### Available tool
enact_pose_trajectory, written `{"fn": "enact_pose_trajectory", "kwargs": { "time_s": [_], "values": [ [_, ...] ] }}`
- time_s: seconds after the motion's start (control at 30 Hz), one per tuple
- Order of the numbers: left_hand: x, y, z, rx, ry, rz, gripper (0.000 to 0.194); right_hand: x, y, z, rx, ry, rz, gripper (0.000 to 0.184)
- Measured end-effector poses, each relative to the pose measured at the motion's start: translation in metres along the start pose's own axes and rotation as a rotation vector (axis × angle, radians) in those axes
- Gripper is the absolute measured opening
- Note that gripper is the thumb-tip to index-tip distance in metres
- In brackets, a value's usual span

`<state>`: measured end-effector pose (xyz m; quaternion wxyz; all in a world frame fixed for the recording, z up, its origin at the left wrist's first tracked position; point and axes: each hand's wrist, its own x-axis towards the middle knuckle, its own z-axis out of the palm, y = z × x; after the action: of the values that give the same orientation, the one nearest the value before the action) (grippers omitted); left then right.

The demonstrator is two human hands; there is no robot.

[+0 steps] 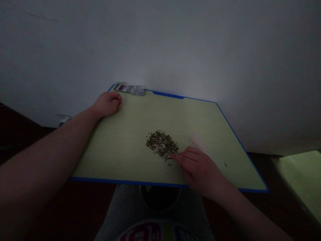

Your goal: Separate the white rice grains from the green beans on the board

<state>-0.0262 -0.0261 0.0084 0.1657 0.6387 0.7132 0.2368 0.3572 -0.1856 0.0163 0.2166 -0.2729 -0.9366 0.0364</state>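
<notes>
Pile of dark seeds point(159, 140), with pale grains point(162, 146) mixed in: spread on counter point(120, 147), just left of the right hand's point(202, 169) fingers. These were drawn close at the pile's edge; their exact gap, and any hold, could not be told. Pale heap point(198, 140): located beyond the knuckles. Left hand point(109, 104): curled inward, nothing seen held. Small, light pinches were judged best, the heap being left unbrushed.

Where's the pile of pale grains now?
In the head view, the pile of pale grains lies on the pale-green, blue-edged board, just beyond the right hand and right of the heap of dark pieces.
</notes>
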Motion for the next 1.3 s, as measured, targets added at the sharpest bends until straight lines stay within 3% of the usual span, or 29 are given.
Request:
{"fn": "enact_pose_trajectory", "kwargs": {
  "time_s": [0.3,0.57,0.87,1.3],
  "values": [
    [0.000,0.000,0.000,-0.008,-0.011,0.007,0.020,-0.006,-0.014,-0.005,0.101,-0.044,-0.028,0.048],
    [-0.003,0.007,0.000,0.020,-0.010,0.005,0.019,-0.010,-0.024,-0.012,0.292,-0.141,0.203,0.044],
    [0.000,0.000,0.002,0.009,-0.022,-0.012,0.020,0.003,-0.009,-0.004,0.490,-0.254,0.393,0.033],
    [0.003,-0.002,0.004,-0.011,0.025,-0.038,0.026,0.003,0.001,-0.002,0.530,-0.288,0.408,0.031]
  ]
}}
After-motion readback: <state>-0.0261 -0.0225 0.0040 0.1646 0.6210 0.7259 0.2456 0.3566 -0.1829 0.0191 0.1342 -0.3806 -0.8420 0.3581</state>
